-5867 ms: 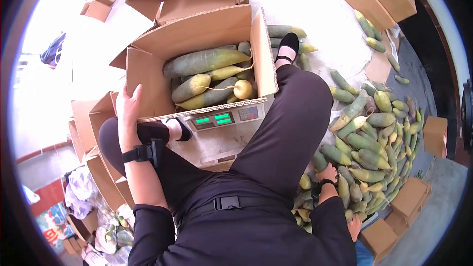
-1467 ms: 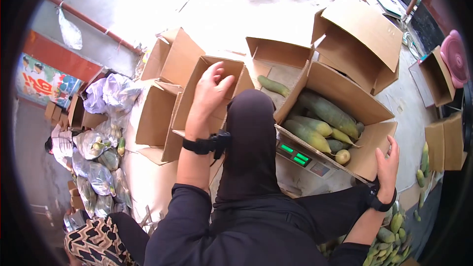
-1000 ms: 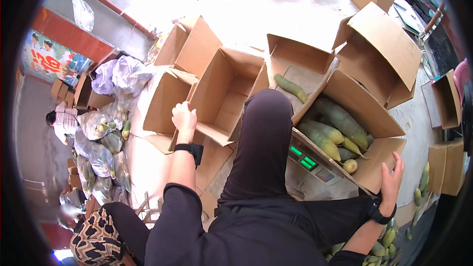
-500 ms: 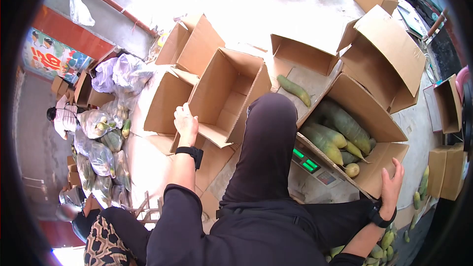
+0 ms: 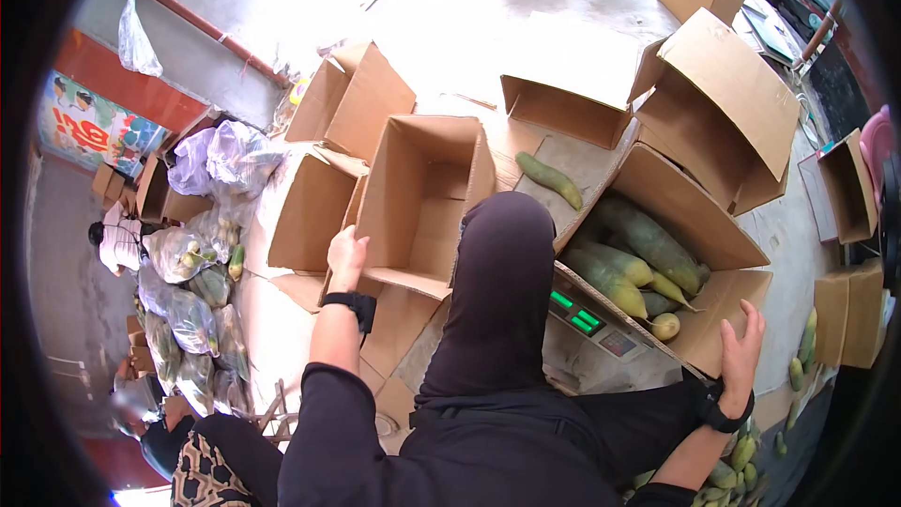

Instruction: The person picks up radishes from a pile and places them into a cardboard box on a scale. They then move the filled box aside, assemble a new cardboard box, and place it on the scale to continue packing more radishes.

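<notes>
My left hand [image 5: 347, 254] grips the near left edge of an open, empty cardboard box [image 5: 430, 197], its fingers curled at the rim. My right hand [image 5: 741, 353] has its fingers spread beside the flap of another box [image 5: 657, 152]. That box holds several large green radishes [image 5: 615, 272] and rests on a scale [image 5: 601, 330] with lit green digits. Beyond my knee, a single long green radish [image 5: 549, 180] lies on a flat piece on the floor.
Open cardboard boxes [image 5: 727, 84] stand around the front and right. Plastic bags of vegetables [image 5: 192, 319] line the left, where two people [image 5: 119, 237] are partly visible. Loose radishes [image 5: 741, 455] lie at lower right.
The empty box has turned more upright and shifted slightly left and nearer, with my left hand at its edge, now more closed. My right hand has hardly moved.
</notes>
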`<control>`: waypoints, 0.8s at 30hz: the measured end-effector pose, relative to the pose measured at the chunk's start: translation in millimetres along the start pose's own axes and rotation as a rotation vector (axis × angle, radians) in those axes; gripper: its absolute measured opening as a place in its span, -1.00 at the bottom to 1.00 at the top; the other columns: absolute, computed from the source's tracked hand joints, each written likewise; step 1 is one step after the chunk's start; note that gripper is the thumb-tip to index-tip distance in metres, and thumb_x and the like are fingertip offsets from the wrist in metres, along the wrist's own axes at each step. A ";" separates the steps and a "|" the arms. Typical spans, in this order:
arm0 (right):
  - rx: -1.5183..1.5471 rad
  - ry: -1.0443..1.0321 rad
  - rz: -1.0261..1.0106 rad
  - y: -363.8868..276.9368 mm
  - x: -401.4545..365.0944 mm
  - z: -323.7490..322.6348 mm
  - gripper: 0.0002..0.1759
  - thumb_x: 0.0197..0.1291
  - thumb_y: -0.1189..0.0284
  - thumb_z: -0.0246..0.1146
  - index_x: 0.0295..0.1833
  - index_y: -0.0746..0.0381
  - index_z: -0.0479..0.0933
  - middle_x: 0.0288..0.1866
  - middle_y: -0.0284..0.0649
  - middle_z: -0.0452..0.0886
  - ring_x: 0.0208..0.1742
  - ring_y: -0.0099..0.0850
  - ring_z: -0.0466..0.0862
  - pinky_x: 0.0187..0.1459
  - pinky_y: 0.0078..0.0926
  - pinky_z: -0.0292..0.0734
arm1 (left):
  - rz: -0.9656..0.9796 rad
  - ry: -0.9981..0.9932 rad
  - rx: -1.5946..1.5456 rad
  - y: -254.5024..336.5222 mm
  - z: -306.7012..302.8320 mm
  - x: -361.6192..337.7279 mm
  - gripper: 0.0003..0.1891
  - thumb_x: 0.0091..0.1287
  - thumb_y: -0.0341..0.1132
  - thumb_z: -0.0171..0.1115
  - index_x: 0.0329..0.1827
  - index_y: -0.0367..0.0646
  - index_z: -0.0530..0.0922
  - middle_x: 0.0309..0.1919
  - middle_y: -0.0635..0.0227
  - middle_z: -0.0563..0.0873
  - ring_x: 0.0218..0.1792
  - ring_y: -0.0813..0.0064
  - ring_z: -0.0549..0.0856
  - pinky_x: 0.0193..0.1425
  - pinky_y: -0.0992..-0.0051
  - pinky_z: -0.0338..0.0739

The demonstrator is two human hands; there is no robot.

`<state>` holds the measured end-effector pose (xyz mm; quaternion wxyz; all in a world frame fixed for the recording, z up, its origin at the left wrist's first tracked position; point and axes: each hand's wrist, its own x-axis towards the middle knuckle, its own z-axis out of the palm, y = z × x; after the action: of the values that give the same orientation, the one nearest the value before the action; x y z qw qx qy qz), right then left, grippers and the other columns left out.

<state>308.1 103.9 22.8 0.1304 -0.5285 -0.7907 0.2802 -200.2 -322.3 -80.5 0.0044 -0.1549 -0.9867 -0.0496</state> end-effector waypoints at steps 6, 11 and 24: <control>-0.014 -0.005 0.052 -6.8 0.4 0.3 -0.49 0.10 0.49 0.19 0.21 0.29 0.35 0.30 0.03 0.28 0.37 -0.08 0.25 0.37 -0.31 0.10 | -0.015 -0.060 0.013 -65.7 -23.8 -40.5 -0.69 0.01 -0.24 0.37 -0.30 -0.27 0.54 -0.26 -0.02 0.65 -0.15 -0.01 0.62 -0.09 0.14 0.51; 0.040 0.008 0.037 -12.2 -0.3 0.4 -0.37 0.08 0.52 0.18 0.32 0.28 0.23 0.34 0.04 0.25 0.39 -0.08 0.22 0.37 -0.28 0.09 | -0.264 0.022 0.162 -66.0 -38.8 -77.4 -0.50 -0.05 -0.37 0.45 -0.01 -0.12 0.46 -0.04 0.08 0.51 0.09 0.03 0.48 0.03 0.29 0.46; 0.234 0.119 0.043 -2.8 4.7 8.6 -0.16 0.03 0.63 0.15 0.47 0.26 0.00 0.41 0.05 0.18 0.40 -0.15 0.24 0.37 -0.34 0.13 | -0.317 -0.421 -0.221 -90.7 6.7 8.5 -0.49 -0.02 -0.24 0.44 0.02 -0.26 0.59 -0.20 0.07 0.72 -0.14 0.24 0.71 -0.02 0.33 0.58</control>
<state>299.8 104.7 17.0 0.2317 -0.5421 -0.7322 0.3412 -236.1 -405.0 -95.7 -0.2255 -0.0049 -0.9663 -0.1239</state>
